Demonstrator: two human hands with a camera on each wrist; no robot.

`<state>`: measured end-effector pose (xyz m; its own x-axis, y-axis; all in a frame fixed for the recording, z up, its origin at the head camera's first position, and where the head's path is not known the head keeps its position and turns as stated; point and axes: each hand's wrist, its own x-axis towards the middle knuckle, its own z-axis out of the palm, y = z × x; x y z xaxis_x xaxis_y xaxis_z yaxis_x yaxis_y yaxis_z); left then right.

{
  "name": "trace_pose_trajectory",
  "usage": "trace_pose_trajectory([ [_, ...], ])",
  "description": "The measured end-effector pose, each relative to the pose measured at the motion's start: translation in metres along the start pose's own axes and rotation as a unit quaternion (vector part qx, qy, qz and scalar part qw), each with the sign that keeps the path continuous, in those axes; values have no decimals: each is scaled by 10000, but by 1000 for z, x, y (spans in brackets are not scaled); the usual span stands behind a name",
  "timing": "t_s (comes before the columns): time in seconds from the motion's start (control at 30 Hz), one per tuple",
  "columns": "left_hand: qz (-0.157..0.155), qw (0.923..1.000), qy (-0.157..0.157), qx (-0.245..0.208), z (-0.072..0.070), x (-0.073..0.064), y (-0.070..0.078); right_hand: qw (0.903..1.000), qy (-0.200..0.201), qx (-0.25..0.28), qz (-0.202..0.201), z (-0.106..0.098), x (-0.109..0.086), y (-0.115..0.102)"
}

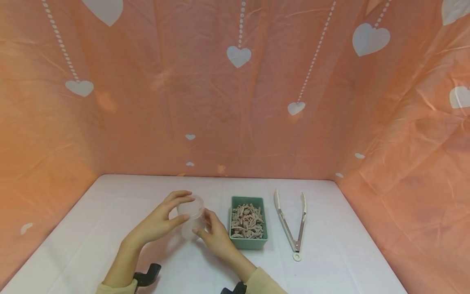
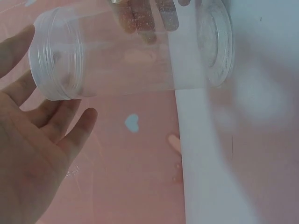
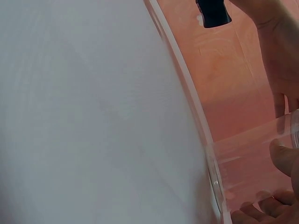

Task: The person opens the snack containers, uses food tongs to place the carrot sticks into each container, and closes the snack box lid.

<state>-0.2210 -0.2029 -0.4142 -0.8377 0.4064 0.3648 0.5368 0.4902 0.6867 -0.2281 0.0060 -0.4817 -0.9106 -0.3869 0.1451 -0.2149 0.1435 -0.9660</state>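
Observation:
A clear plastic jar (image 1: 188, 233) stands upright on the white table, left of a green tub. My left hand (image 1: 158, 220) spans the jar's clear lid (image 1: 191, 204) from the left, thumb at the near side and fingers at the far side. In the left wrist view, the left thumb and fingertips lie against the ridged lid (image 2: 49, 56). My right hand (image 1: 218, 241) grips the jar's body lower down from the right, with its thumb in front. Through the clear wall in the left wrist view, right fingers show behind the jar. Nothing shows inside it.
The green tub (image 1: 249, 244) holds a heap of brownish, shrivelled strips (image 1: 247, 220), close beside my right hand. Further right lie spread tongs (image 1: 297, 246) with pale tips. An orange cloth with white hearts (image 1: 238, 56) rises behind the table and at both sides.

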Motion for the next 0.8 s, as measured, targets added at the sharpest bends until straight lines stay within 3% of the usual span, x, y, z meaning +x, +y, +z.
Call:
trace_pose_trajectory([
  [0.53, -607, 9960, 589, 284, 6, 2, 3, 9999, -14, 4, 131, 0, 0, 1],
  [0.8, -451, 9945, 847, 411, 7, 5, 5, 9999, 8, 2, 112, 0, 1, 1],
])
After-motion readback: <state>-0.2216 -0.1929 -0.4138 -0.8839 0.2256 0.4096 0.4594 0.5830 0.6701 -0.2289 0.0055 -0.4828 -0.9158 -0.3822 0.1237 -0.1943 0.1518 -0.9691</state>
